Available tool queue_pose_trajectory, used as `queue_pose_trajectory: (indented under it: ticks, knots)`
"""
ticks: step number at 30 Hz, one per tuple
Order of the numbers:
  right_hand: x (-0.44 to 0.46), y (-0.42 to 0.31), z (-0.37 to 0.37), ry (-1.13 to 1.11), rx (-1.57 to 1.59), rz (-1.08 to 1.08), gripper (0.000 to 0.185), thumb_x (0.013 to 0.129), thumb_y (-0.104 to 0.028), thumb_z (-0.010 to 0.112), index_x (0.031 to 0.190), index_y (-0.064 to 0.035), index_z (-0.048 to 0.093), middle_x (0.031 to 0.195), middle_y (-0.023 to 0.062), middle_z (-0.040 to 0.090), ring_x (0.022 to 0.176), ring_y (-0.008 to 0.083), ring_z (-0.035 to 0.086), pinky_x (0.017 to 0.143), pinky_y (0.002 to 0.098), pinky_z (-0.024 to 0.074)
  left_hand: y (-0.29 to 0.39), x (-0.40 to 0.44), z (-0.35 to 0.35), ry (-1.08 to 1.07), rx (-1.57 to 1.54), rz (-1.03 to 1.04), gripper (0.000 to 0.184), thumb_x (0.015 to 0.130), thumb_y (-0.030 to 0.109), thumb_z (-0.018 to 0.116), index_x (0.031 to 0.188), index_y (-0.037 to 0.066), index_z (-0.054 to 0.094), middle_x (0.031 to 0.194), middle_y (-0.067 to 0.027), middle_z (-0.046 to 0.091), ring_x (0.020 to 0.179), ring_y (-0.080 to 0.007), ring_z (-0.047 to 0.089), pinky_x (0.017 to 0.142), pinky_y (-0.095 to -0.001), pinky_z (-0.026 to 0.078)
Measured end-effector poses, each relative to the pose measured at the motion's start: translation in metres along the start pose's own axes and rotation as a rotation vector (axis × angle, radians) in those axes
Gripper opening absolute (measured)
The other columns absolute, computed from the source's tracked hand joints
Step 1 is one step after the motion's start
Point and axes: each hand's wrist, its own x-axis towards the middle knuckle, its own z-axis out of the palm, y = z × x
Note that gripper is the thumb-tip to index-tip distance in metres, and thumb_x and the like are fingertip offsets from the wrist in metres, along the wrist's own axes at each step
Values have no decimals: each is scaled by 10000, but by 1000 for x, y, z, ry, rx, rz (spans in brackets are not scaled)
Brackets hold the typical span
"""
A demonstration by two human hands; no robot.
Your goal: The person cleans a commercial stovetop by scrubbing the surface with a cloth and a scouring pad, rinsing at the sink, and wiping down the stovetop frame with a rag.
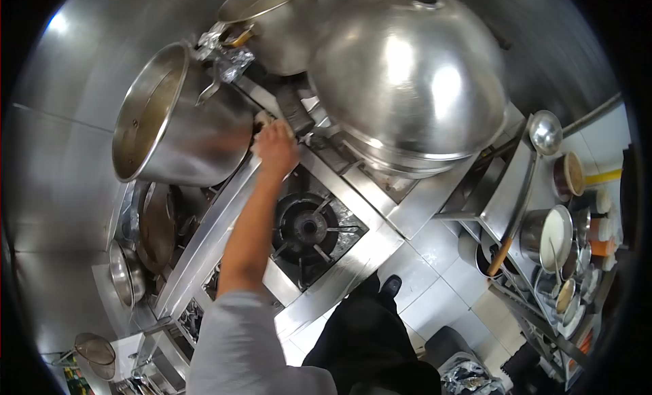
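My left hand [276,148] reaches far across the stove, its fingers closed on a small pale crumpled cloth [263,118]. Only a bit of that cloth shows beyond the fingers. The hand is at the metal ledge behind the front burner [309,226], close to the base of a large steel stockpot [210,133]. Brownish liquid is visible inside the pot. A dark metal bar [293,110] lies just right of the fingers. My right hand is out of view.
A big domed steel lid [407,76] covers the right side of the stove. Another pot [282,31] stands at the back, near crumpled foil [236,62]. To the right, a long-handled ladle [545,132] and a pot of white liquid [553,239] are by the shelf. A bin [448,346] stands below.
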Motion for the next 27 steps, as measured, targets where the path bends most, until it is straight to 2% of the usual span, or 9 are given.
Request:
queue_pose_trajectory:
  ticks: [2,5,8,11,15,16,21,25,27]
  knots:
    - [-36,-70,15,40,-18,77,212,969,-250,580,1139,-125,588,817,55,601,647,170,579,578,312,481,9,-1,26,58,32,-61,553,878,161,536,1383,-49,454,1378,-238,518,1327,-431,434,1143,-545,288]
    - [-44,-163,34,-18,205,-25,247,955,-271,605,1157,-131,588,876,51,621,697,171,619,633,341,533,-6,-36,23,115,-55,-79,551,895,129,520,1417,-33,453,1396,-243,501,1323,-431,424,1127,-526,315]
    - [-56,-234,79,216,-170,-91,314,993,-367,533,1205,-146,600,987,57,638,836,202,632,713,395,546,-45,-87,14,91,-54,-131,549,898,64,501,1432,-22,405,1373,-233,501,1272,-426,469,1099,-529,346]
    - [-61,-261,98,142,-221,-295,367,962,-370,580,1244,-135,581,975,65,634,819,197,632,699,360,551,-94,-149,3,73,-62,-172,525,895,58,495,1411,-11,427,1373,-232,499,1269,-432,470,1102,-536,340]
    - [-64,-245,107,149,-151,-246,297,954,-279,621,1193,-107,584,930,50,641,768,164,634,650,325,547,-116,-192,-30,119,25,-211,535,855,30,537,1381,-14,450,1317,-248,527,1213,-438,507,1048,-539,378]
    - [-60,-232,101,146,-148,-247,297,954,-279,621,1193,-107,584,930,50,641,768,164,634,650,325,547,-113,-189,-29,124,-19,-252,537,804,32,555,1334,-15,484,1343,-258,510,1230,-439,492,1090,-541,337]
    - [-30,-155,56,-14,-218,-54,256,946,-234,611,1181,-138,581,943,61,644,770,193,637,633,369,545,-66,-132,-7,195,-183,-251,615,751,4,530,1362,-22,470,1274,-258,554,1177,-438,507,1076,-537,352]
    - [-42,-152,44,9,-391,-100,249,957,-224,573,1193,-142,574,963,91,646,778,216,643,635,393,547,-83,-150,-7,204,-134,-223,597,789,52,548,1378,-1,465,1332,-228,534,1212,-432,499,1089,-537,350]
    - [-39,-156,32,96,-154,-4,267,970,-233,535,1216,-135,558,1011,125,636,779,230,640,638,408,544,-113,-176,-8,214,-133,-179,592,804,71,554,1385,7,462,1354,-219,525,1233,-433,491,1100,-537,343]
